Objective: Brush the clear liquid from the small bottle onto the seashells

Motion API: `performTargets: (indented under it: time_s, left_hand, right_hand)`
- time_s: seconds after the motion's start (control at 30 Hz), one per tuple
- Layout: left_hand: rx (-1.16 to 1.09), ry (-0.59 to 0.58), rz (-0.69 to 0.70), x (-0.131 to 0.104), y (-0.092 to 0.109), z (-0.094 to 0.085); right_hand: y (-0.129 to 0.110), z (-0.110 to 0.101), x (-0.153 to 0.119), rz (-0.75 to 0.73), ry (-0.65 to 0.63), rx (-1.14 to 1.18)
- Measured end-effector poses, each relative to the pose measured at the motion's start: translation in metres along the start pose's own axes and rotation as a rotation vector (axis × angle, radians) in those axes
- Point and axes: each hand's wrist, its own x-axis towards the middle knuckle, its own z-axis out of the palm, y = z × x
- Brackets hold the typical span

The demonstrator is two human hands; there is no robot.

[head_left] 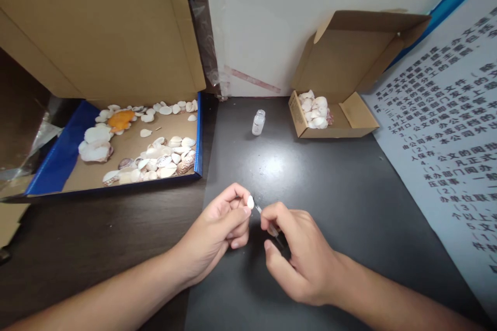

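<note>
Between the thumb and index finger of my left hand point(221, 225) is a small white seashell point(250, 202), held over the dark table. My right hand point(301, 256) grips a thin, clear, stick-like tool point(258, 209), its tip close to the shell's right edge; contact between them cannot be made out. Part of the tool is hidden behind the fingers. Beyond both hands, a small clear glass bottle point(258, 122) stands upright without a cap, with whitish contents or a label low on it.
At left lies a blue-edged cardboard box point(199, 134) holding many seashells point(155, 160) and an orange shell point(121, 120). A smaller open carton point(337, 133) with white shells point(315, 110) stands back right. A printed sheet point(438, 129) leans along the right side, a white wall point(264, 20) behind.
</note>
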Motion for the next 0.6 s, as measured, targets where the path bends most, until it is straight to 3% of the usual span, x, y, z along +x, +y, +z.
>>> performTargets:
  time_s: [0.43,0.53,0.6]
  left_hand:
    - [0.012,-0.016,-0.024,-0.0002,-0.0002,0.0004]
    - [0.015,-0.046,-0.049,-0.0005,-0.0011,0.0005]
    - [0.006,-0.040,-0.056,-0.0006,-0.0018,0.0005]
  right_hand:
    - [0.0014,-0.0016,0.0023,-0.042,0.003,0.014]
    - [0.0021,-0.0026,0.0027,0.048,0.060,-0.050]
    - [0.0017,-0.0032,0.0027,0.013,0.084,-0.035]
